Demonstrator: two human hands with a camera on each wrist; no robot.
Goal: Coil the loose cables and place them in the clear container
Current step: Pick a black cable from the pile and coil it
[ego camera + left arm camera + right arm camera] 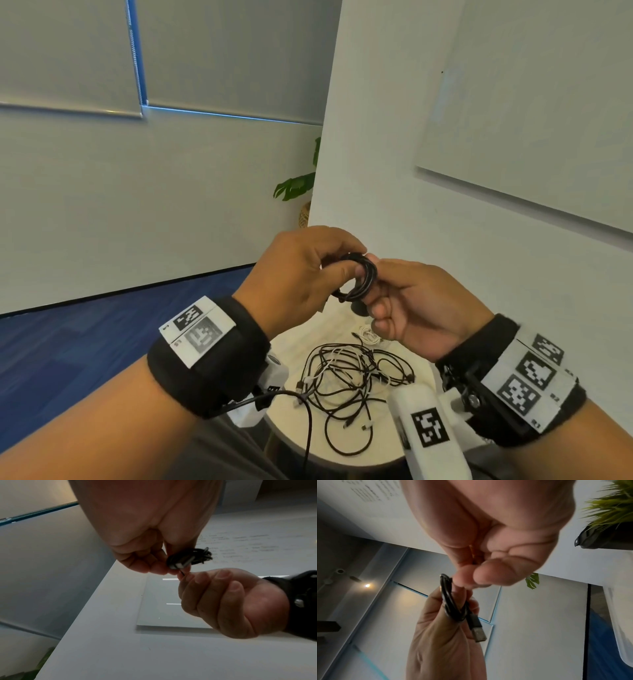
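Note:
Both hands are raised above the table around a small black coiled cable (359, 277). My left hand (346, 263) grips the coil (452, 605) with thumb and curled fingers, and its USB plug (477, 630) sticks out below the fingers. From the right, my right hand (380, 284) pinches the cable at the coil (190, 557), its other fingers curled. A tangle of loose black and white cables (349, 380) lies on the round white table (294, 346) below. A clear plastic container edge (619, 622) shows at the right of the right wrist view.
A small white coiled cable (368, 334) lies on the table behind the tangle. A white wall with a whiteboard (531, 120) stands close on the right. A green plant (298, 185) is beyond the wall corner. Blue carpet (102, 342) lies to the left.

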